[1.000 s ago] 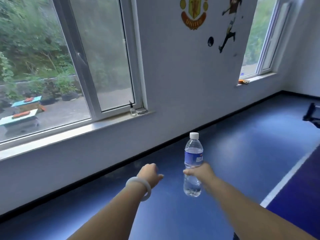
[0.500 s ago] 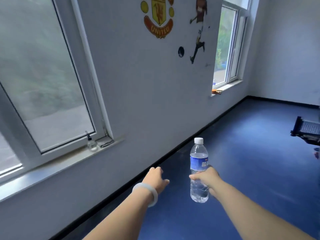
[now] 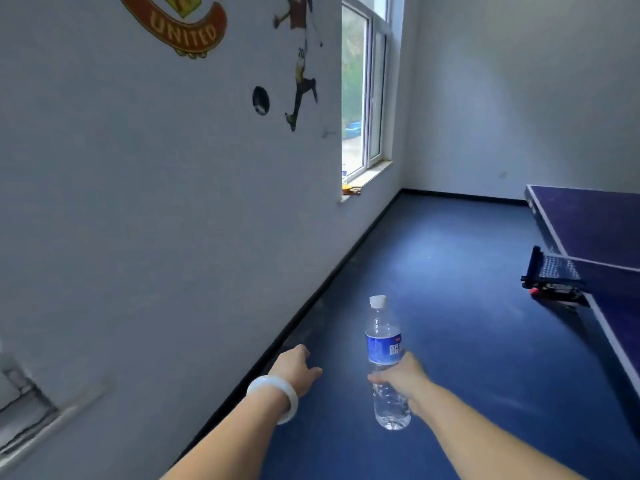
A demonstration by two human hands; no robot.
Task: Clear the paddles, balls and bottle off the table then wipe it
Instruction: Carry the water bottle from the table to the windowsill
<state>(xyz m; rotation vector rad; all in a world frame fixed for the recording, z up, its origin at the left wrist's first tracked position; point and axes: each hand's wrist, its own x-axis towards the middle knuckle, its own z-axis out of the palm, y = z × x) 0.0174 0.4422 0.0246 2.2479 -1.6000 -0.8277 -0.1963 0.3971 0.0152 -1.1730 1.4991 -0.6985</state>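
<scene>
Table [image 3: 595,216] now visible; right hand [image 3: 403,377] grips bottle [image 3: 384,355].

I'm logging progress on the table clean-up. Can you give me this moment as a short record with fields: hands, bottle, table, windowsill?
right hand: right hand grips the water bottle upright, in the air above the blue floor
left hand: left hand holds nothing, fingers loosely curled; white bangle on the wrist
bottle: capped, clear, blue label
table: table-tennis table at right, net fitted
windowsill: far windowsill holds orange items at its near end, too small to identify
</scene>
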